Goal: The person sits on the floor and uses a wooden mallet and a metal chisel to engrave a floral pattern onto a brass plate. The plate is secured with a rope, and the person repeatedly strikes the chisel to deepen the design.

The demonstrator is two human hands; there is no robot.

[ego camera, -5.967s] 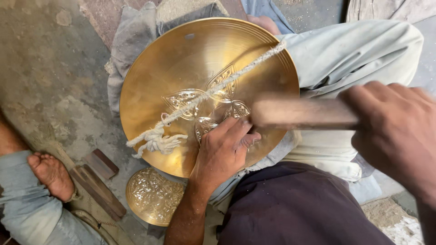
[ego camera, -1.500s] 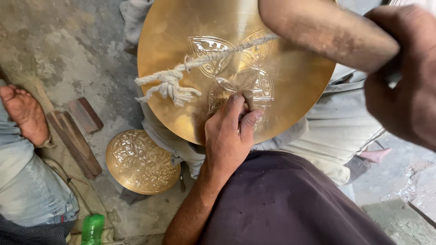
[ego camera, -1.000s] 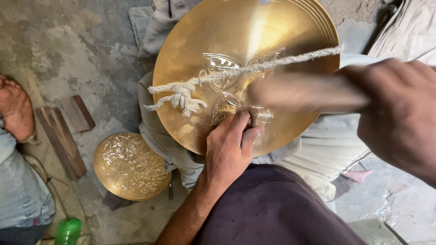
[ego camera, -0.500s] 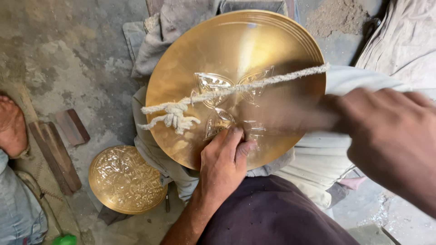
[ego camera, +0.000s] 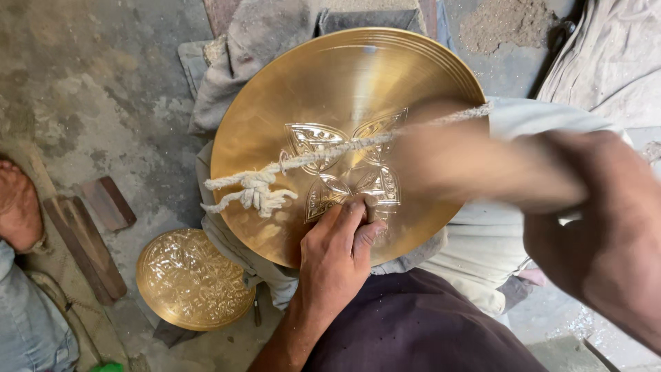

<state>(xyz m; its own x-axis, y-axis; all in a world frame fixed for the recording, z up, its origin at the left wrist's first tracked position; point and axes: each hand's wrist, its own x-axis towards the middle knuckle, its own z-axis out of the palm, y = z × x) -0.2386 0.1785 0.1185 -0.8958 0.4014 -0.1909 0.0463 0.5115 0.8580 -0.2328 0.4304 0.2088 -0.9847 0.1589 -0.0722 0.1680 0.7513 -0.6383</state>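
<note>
Both forearms are bare, with no sleeves, rings or watch showing. A dark maroon cloth garment point(ego camera: 427, 324) covers the torso; pale, creased cotton trousers point(ego camera: 496, 241) cover the legs.

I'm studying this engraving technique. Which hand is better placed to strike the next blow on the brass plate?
Probably the right hand: it grips the blurred wooden mallet raised over the brass plate. The left hand is pinned on the engraved design.

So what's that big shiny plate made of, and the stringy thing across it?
The big plate looks like brass or a similar yellow metal: golden, polished, with glare and chased petal patterns. The rope looks like cotton or a similar fibre: off-white, twisted, knotted, frayed at its end.
</note>
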